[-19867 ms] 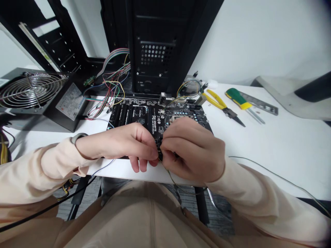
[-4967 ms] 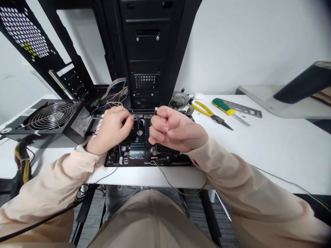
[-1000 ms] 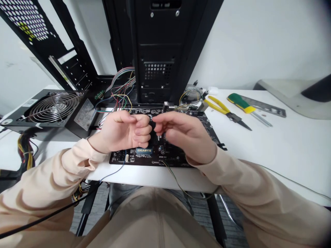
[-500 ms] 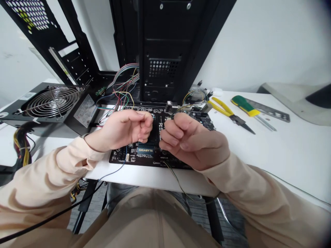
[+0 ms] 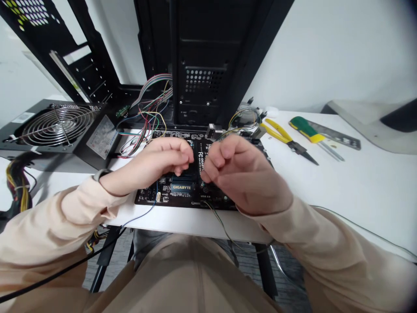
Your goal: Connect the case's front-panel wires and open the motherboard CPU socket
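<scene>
My left hand [image 5: 166, 158] is held over the left part of a black Gigabyte motherboard [image 5: 182, 201], fingers curled into a loose fist. Facing it from the right, my right hand [image 5: 243, 174] is also closed, its thumb laid along the curled fingers. I see nothing held in either hand. A small gap parts the two fists, and the board's printed lettering shows between them. A blue heatsink [image 5: 181, 188] with the Gigabyte name lies just below my left hand. Much of the board's right half is hidden by my right hand.
A black computer case [image 5: 208, 48] stands behind the board, with coloured wires [image 5: 153, 102] spilling from it. At left sits a power supply [image 5: 61, 126] with a fan. Yellow-handled pliers [image 5: 288, 139] and a green-yellow screwdriver [image 5: 312, 134] lie at right, near a metal strip [image 5: 342, 138].
Both hands stay closed over the board. My left hand has turned a little, and my right thumb now lies straighter along the fingers. The whole view has shifted slightly.
</scene>
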A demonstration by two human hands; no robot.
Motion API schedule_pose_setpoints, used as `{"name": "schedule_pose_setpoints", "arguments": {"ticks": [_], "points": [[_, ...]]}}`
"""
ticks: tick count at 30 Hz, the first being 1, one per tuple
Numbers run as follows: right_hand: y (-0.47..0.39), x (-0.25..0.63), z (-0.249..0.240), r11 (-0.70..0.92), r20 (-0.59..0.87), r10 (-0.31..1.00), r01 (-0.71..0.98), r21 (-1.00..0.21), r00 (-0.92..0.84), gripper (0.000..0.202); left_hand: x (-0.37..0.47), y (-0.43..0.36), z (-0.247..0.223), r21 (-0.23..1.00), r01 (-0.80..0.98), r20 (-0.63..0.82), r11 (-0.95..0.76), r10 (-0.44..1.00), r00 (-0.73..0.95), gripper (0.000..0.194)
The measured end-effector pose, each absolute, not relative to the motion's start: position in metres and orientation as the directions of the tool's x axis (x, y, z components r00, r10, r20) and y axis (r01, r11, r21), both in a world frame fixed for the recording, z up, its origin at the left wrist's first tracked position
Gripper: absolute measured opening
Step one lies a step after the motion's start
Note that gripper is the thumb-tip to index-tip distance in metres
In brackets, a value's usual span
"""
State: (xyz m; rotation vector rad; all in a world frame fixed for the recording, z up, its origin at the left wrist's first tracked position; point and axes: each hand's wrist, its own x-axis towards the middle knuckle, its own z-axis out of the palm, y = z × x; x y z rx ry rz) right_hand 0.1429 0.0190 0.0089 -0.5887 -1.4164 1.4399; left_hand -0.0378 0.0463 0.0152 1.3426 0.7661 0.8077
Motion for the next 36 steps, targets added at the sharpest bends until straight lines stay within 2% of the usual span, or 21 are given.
{"name": "schedule_pose_setpoints", "arguments": {"ticks": [1,3,4,6,8,13,22,24,31,36], "points": [[0.016,0.144,0.009,0.333,0.382,0.87,-0.2,-0.921,-0.311,0.026,-0.037,0.042,0.016,0.999,-0.005,0.039,-0.041,0.864,0.501,0.005],[0.009,0.148,0.011,0.619,0.595,0.762,0.017,-0.785,-0.255,0.023,-0.034,0.034,0.018,0.976,0.094,0.125,-0.195,0.861,0.493,0.007],[0.005,0.151,0.012,0.714,0.663,0.684,0.091,-0.694,-0.304,0.022,-0.034,0.03,0.02,0.961,0.122,0.157,-0.249,0.851,0.502,0.008],[-0.001,0.158,0.014,0.829,0.704,0.539,0.141,-0.542,-0.463,0.02,-0.034,0.025,0.023,0.934,0.147,0.208,-0.325,0.831,0.515,0.008],[-0.007,0.162,0.014,0.885,0.669,0.448,0.191,-0.423,-0.592,0.017,-0.035,0.023,0.025,0.922,0.143,0.245,-0.36,0.827,0.505,0.008],[-0.013,0.157,0.002,0.905,0.725,0.352,0.414,-0.102,-0.591,0.024,-0.037,0.026,0.026,0.941,0.073,0.266,-0.33,0.855,0.445,0.004],[0.007,0.156,-0.001,0.921,0.734,0.135,0.357,0.154,-0.666,0.016,-0.037,0.031,0.021,0.932,0.037,0.305,-0.362,0.833,0.461,0.004],[0.01,0.155,-0.001,0.91,0.76,0.126,0.379,0.167,-0.638,0.013,-0.037,0.033,0.02,0.93,0.035,0.31,-0.366,0.83,0.463,0.005],[0.01,0.154,0.002,0.909,0.818,0.281,0.412,-0.059,-0.503,0.01,-0.038,0.035,0.019,0.951,0.033,0.249,-0.308,0.823,0.51,0.01],[0.013,0.153,0.001,0.904,0.848,0.297,0.414,-0.103,-0.438,0.013,-0.038,0.034,0.02,0.95,0.07,0.222,-0.303,0.819,0.53,0.005]]}}
